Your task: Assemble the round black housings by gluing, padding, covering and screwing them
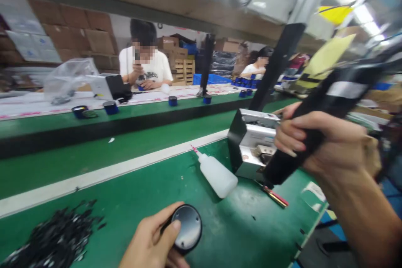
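Note:
In the lower middle of the head view, my left hand [157,238] grips a round black part [187,228] by its edge, thumb on top. Its flat, shiny face has small holes near the rim and is turned up. On the right, my right hand [317,138] is wrapped round a black electric screwdriver [301,150], its lower end slanting down to the left. Just behind that end stands a metal box-shaped device [251,142], partly covered by the hand and tool. A white squeeze bottle [218,176] with a pink tip lies between my hands.
A heap of small black pieces [56,234] lies at lower left on the green bench [132,213]. Red and gold sticks [278,197] lie below the screwdriver. Blue round parts [172,100] stand along the raised far ledge, where co-workers [157,67] sit. A dark post [278,65] rises behind the device.

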`<state>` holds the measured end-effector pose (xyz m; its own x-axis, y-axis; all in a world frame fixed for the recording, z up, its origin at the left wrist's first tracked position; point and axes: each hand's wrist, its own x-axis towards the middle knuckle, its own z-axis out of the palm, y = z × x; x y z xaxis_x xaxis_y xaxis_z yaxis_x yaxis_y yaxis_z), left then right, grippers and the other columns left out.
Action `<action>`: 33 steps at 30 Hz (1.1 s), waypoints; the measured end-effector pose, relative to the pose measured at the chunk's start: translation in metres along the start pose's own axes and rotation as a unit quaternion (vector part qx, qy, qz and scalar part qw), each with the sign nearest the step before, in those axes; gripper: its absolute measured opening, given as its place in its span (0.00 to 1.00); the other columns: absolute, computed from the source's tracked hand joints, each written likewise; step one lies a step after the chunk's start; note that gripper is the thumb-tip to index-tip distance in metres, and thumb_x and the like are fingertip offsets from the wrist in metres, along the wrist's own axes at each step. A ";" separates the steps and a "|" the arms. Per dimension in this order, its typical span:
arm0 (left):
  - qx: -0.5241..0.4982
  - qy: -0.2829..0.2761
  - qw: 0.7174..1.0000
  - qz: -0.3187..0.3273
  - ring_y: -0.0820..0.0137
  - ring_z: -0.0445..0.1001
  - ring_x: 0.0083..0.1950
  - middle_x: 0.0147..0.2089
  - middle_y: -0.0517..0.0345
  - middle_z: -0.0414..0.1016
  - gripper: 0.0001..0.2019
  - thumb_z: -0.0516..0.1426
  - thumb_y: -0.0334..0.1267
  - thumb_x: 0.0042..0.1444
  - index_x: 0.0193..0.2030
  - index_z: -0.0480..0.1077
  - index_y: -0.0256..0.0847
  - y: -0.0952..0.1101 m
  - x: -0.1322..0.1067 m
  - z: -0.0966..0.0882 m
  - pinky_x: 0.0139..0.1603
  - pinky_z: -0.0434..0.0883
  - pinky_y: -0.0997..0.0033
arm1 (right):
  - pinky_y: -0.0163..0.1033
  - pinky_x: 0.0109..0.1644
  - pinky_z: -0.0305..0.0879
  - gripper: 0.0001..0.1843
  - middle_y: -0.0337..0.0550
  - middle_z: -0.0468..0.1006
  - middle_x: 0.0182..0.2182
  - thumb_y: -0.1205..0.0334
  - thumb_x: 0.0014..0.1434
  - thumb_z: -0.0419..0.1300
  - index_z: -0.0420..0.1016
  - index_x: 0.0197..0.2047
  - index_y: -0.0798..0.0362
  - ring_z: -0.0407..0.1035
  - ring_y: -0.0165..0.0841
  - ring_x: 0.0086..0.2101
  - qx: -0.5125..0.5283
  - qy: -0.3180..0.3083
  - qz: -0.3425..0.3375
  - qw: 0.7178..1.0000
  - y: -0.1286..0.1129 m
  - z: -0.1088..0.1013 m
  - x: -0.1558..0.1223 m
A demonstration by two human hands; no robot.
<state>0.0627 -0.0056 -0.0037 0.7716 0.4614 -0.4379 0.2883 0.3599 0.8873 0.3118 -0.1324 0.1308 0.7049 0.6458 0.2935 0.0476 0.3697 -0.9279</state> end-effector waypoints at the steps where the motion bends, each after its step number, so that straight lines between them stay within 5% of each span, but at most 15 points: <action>1: -0.011 -0.007 1.000 0.006 0.61 0.80 0.23 0.23 0.47 0.79 0.45 0.62 0.58 0.50 0.64 0.57 0.21 -0.001 0.000 0.001 0.24 0.74 0.72 | 0.29 0.14 0.54 0.05 0.30 0.59 0.12 0.68 0.43 0.60 0.71 0.29 0.52 0.52 0.23 0.12 0.018 -0.022 -0.002 1.000 0.002 0.012 -0.008; 6: -0.025 -0.031 0.999 0.026 0.64 0.80 0.23 0.28 0.48 0.79 0.37 0.60 0.52 0.56 0.63 0.59 0.24 -0.005 0.002 -0.001 0.24 0.73 0.73 | 0.31 0.16 0.57 0.07 0.29 0.63 0.13 0.69 0.47 0.58 0.67 0.31 0.49 0.56 0.25 0.12 0.091 -0.167 0.036 0.981 0.016 0.084 -0.036; 9: -0.016 -0.036 0.999 0.035 0.65 0.80 0.24 0.28 0.49 0.79 0.33 0.58 0.50 0.58 0.62 0.59 0.26 -0.007 0.002 -0.003 0.25 0.74 0.72 | 0.31 0.16 0.57 0.07 0.30 0.62 0.13 0.69 0.46 0.59 0.65 0.30 0.51 0.56 0.25 0.13 0.091 -0.203 0.057 0.973 0.021 0.104 -0.040; 17: -0.022 -0.026 0.999 0.027 0.64 0.78 0.21 0.24 0.53 0.76 0.47 0.62 0.61 0.47 0.62 0.59 0.23 -0.004 0.005 0.002 0.22 0.72 0.72 | 0.32 0.20 0.56 0.12 0.31 0.62 0.14 0.67 0.47 0.67 0.67 0.32 0.51 0.57 0.24 0.15 0.096 -0.161 0.104 0.977 0.020 0.103 -0.046; 24: 0.000 -0.042 0.998 0.042 0.63 0.79 0.23 0.23 0.52 0.78 0.39 0.60 0.58 0.53 0.61 0.63 0.27 -0.005 0.003 -0.004 0.25 0.74 0.71 | 0.33 0.19 0.56 0.08 0.34 0.65 0.16 0.68 0.50 0.63 0.66 0.30 0.51 0.58 0.27 0.16 0.078 -0.237 0.094 0.964 0.030 0.104 -0.047; 28: 0.017 -0.019 0.999 0.023 0.59 0.80 0.23 0.20 0.51 0.79 0.42 0.61 0.60 0.50 0.62 0.63 0.27 -0.005 0.004 -0.005 0.26 0.75 0.69 | 0.32 0.17 0.51 0.11 0.30 0.60 0.14 0.66 0.42 0.63 0.61 0.24 0.51 0.54 0.25 0.14 0.037 -0.222 0.101 0.969 0.035 0.111 -0.046; 33: 0.030 -0.006 0.999 0.013 0.55 0.79 0.22 0.19 0.51 0.78 0.44 0.63 0.66 0.41 0.56 0.71 0.31 -0.001 0.006 -0.005 0.25 0.75 0.65 | 0.33 0.19 0.57 0.18 0.30 0.61 0.14 0.69 0.34 0.66 0.57 0.19 0.51 0.59 0.27 0.16 -0.020 -0.243 0.075 0.967 0.032 0.121 -0.040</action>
<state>0.0644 0.0003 -0.0082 0.7858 0.4604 -0.4130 0.3016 0.2978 0.9057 0.1996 -0.0653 0.1173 0.2898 0.9315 0.2200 0.0055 0.2282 -0.9736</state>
